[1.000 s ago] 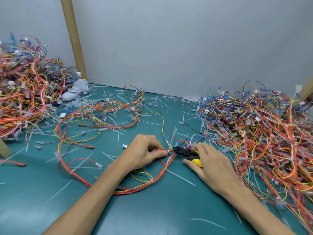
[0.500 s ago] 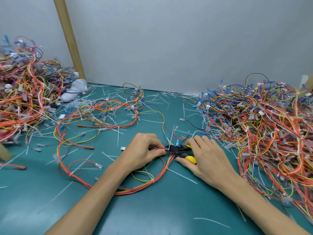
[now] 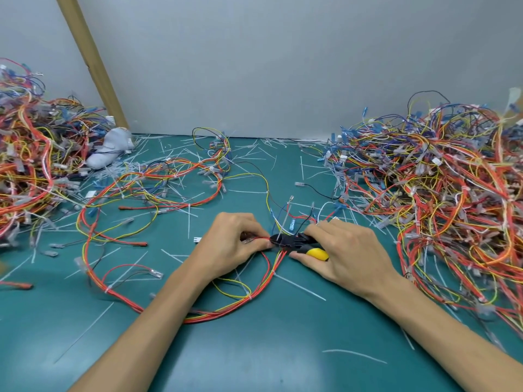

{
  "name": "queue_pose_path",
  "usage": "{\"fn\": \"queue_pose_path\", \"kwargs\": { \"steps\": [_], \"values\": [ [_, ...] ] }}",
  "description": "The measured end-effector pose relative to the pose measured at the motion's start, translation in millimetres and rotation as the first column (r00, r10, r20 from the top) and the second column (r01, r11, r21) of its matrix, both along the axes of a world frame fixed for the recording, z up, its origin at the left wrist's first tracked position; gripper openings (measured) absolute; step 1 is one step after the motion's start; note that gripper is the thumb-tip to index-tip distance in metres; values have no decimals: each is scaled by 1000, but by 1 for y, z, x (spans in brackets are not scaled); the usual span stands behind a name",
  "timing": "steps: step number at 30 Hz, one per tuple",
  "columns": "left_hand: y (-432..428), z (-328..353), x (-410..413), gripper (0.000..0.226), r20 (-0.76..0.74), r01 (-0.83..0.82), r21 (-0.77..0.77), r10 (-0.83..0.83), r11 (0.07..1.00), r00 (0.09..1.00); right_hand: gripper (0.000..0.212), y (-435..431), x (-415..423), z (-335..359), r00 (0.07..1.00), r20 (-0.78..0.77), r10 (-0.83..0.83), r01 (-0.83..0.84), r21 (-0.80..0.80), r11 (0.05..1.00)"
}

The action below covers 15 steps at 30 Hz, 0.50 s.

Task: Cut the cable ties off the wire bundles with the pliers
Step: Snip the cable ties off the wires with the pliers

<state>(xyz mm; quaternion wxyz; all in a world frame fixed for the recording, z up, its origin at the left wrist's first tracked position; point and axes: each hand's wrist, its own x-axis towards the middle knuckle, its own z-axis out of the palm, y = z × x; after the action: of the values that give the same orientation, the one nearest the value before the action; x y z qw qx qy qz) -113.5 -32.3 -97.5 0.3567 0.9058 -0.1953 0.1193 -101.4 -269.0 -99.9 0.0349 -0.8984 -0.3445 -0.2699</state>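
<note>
Pliers (image 3: pixel 293 241) lie low over the mat (image 3: pixel 254 360), right hand (image 3: pixel 349 257) curled round the grips, nose at a tie (image 3: pixel 283 225) on the bundle (image 3: pixel 264 281), which left hand (image 3: pixel 230 246) pinches beside the cut (likely to hold wires taut, clear).

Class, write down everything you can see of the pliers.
The pliers are small, with a dark head and yellow-and-black handles. They lie nearly flat over the green mat, head pointing left into the red wires. The right hand grips the handles, hiding most of them; the left hand pinches the wires beside the tip.
</note>
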Motion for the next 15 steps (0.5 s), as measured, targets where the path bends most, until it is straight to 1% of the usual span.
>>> {"fn": "queue_pose_path", "kwargs": {
  "steps": [6,8,12,15],
  "values": [
    [-2,0,-1,1,47,-7,53,4,999,999,48,-2,-2,2,995,-101,18,-19,-5,1000],
    [-3,1,-2,2,46,-6,56,4,998,999,47,-2,-3,1,997,-73,9,-9,-2,1000],
    [-2,0,-1,4,46,-2,57,-1,998,999,45,0,-3,-2,999,36,-37,38,-12,999],
    [-1,0,-1,4,49,0,41,-2,999,999,45,1,-1,-3,999,34,-43,44,-27,999]
  ]
}}
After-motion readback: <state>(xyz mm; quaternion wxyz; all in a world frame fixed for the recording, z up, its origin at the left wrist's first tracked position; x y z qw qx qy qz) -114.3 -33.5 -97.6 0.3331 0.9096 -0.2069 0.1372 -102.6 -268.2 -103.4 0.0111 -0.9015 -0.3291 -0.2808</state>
